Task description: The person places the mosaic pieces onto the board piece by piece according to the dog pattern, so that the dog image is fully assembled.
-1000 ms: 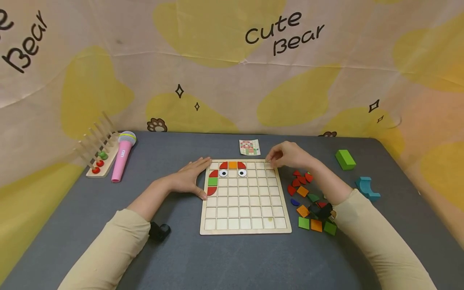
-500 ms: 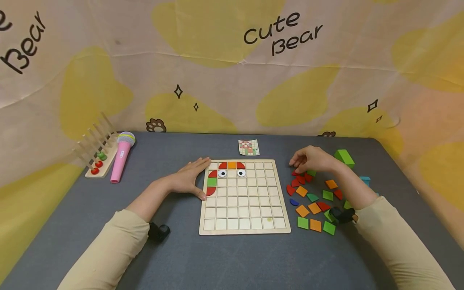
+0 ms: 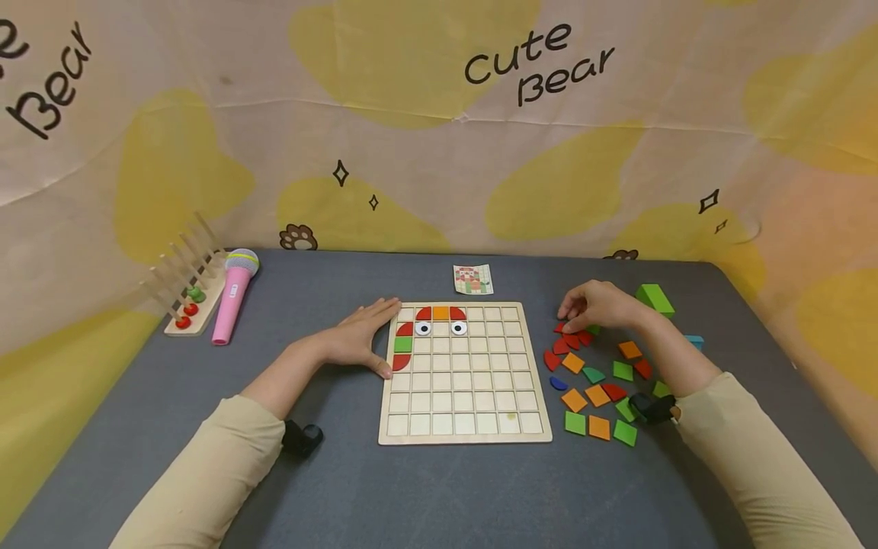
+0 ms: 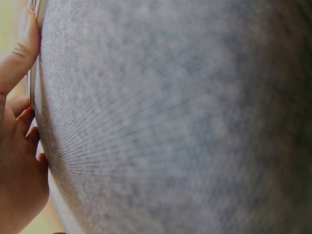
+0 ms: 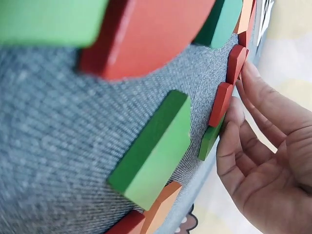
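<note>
Left hand [image 3: 357,339] lies flat, fingers straight against the board [image 3: 465,427] edge on the worktop [image 3: 439,496]. Good brace; best kept there so the grid can't slide. Right hand [image 3: 598,306], fingers bent, tips touch the red pieces [image 3: 569,341] at the far end of the loose pile, right of the board; a firm pinch isn't visible. Best to lift one piece only, clear of its neighbours. On board: 4 red, 1 orange, 1 green, 2 eyes. Loose reds: about 6, some hidden.
</note>
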Tool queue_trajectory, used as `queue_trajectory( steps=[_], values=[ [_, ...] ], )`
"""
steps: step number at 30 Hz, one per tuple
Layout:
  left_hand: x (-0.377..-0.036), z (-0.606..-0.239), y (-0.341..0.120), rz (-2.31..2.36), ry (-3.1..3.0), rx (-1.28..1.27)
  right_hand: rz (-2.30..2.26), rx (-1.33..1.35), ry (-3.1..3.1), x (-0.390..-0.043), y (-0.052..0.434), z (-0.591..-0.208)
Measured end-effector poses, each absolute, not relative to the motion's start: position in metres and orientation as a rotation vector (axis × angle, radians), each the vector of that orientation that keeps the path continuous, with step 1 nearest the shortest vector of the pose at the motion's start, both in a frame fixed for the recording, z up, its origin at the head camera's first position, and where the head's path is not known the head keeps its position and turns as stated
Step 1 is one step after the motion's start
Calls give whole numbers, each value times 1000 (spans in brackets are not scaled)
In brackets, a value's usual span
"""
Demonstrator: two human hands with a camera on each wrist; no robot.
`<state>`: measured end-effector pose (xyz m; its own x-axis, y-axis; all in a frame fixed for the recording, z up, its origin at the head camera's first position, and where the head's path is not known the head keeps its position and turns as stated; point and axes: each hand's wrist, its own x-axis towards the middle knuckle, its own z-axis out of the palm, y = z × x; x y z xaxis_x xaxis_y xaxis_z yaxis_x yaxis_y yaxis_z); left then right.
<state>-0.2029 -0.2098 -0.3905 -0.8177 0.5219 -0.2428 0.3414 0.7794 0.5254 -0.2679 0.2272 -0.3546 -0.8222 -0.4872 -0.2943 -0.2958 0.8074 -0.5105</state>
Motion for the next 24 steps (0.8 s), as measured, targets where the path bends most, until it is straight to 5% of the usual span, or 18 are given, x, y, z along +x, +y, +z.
queue_trajectory(
  steps=[24],
  values=[
    [-202, -388, -210, 674, 2595, 656, -611, -671, 2610, -266, 220, -353]
  ],
)
